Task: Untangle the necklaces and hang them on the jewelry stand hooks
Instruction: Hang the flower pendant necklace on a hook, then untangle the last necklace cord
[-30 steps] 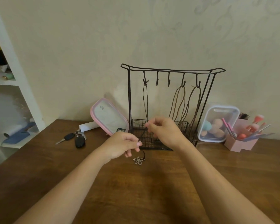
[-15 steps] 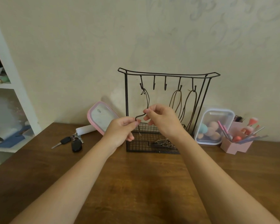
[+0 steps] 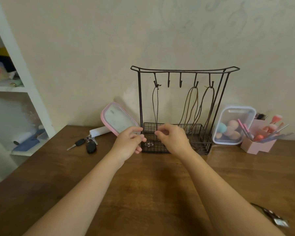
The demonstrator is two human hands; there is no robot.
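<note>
The cord necklace [image 3: 157, 108] hangs straight down just beside the right hand [image 3: 173, 138] — pinching it or not, I cannot tell — left hand [image 3: 129, 142] farther off, loosely curled, empty.

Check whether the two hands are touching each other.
Apart. Head view: the stand's basket mesh and a flower pendant show in the gap between left hand and right hand.

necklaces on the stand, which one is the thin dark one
The necklace on the leftmost hook, a thin dark cord. The brown necklaces on the two rightmost hooks are thicker, looped cords.
</note>
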